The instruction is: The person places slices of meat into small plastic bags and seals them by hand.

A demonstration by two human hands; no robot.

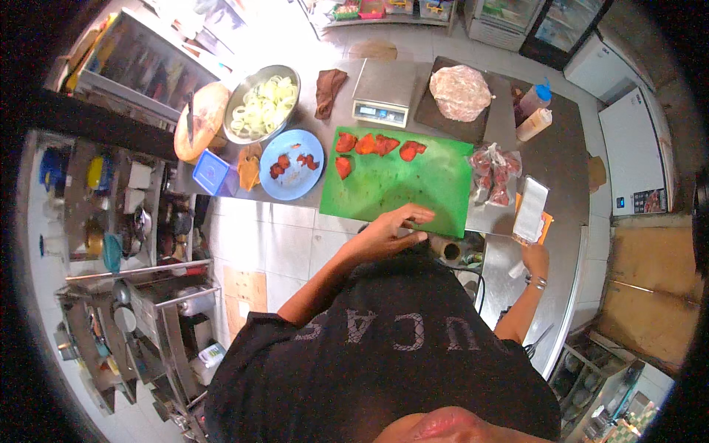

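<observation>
Over the near edge of a green cutting board [410,183] is my left hand [401,224], fingers apart and holding nothing. Several pieces of red-coated meat [386,145] lie towards the board's far left side. My right hand [535,261] is at the near end of a whitish rectangular item [532,209], which overlaps something orange [547,228]; whether the fingers grip it is unclear. Left of the board, a blue plate [293,185] carries small dark red pieces. Plastic bags of red meat [498,169] lie against the board's right side.
Behind the board stand a digital scale [383,83] and a dark tray [429,113] bearing a large bagged pale mass [461,93]. A metal bowl of sliced pale green rings [263,105], a round wooden board with a knife [199,124] and a blue-lidded container [213,173] stand left; squeeze bottles [534,123] stand right.
</observation>
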